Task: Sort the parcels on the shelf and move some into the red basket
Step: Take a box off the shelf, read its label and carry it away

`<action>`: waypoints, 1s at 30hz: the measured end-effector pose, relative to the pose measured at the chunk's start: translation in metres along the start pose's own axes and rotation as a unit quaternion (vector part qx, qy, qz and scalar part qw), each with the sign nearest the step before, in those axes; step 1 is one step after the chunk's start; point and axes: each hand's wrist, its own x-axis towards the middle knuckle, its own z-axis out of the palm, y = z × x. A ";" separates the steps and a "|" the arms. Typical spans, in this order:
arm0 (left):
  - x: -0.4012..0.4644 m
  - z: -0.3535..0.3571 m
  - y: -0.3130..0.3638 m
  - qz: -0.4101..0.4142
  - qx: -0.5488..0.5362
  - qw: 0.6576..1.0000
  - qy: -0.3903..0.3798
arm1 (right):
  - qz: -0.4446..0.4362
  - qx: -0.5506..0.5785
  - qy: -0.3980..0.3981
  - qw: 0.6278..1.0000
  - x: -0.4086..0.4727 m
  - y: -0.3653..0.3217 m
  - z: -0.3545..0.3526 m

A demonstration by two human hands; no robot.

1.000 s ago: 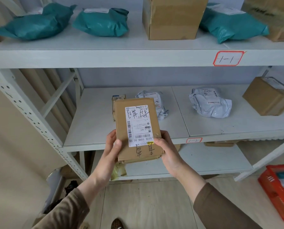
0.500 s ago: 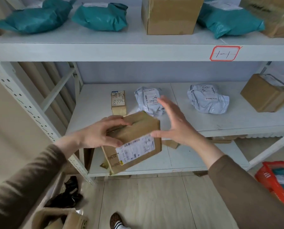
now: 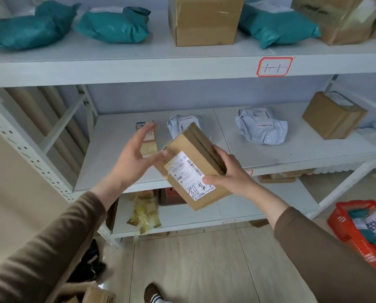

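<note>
1. Currently we're mid-sort: one flat cardboard parcel (image 3: 193, 169) is in hand, in front of the middle shelf (image 3: 117, 162), tilted, white label (image 3: 190, 174) facing up at us.
2. Right hand (image 3: 228, 173) carries it: fingers (image 3: 218, 153) wrapped over the far edge, thumb pressed on the label. Grasping the parcel.
3. Left hand (image 3: 134, 158) is spread wide and released, just beside the parcel's left corner. We can't tell if it touches; that edge is blurred. It holds nothing.
4. Red basket (image 3: 362, 232) sits on the floor at lower right, well apart from the parcel. It already holds a few items, including a teal bag.
5. Not yet sorted: two grey poly bags (image 3: 261, 125), a small box (image 3: 146, 136) and a brown box (image 3: 333, 115) on the middle shelf; teal bags (image 3: 115, 26) and cartons on the top shelf.
6. Our read: this is the label-check and decide step for this parcel.
7. Next move, if it goes to the basket: swing right and down, one-handed grip looks adequate for a flat, light box, then set it in beside the contents.
8. If it stays: put it back on bare shelf space at left of the small box.
</note>
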 end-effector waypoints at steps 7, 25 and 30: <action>-0.019 0.074 -0.021 -0.228 -0.281 0.919 -0.154 | 0.142 0.398 0.029 0.906 -0.015 0.017 0.005; 0.058 0.220 0.019 -0.168 -0.368 0.873 -0.272 | 0.183 0.457 0.227 0.840 -0.051 0.079 -0.052; 0.069 0.278 0.055 -0.153 -0.344 0.863 -0.338 | 0.196 0.454 0.293 0.818 -0.082 0.113 -0.083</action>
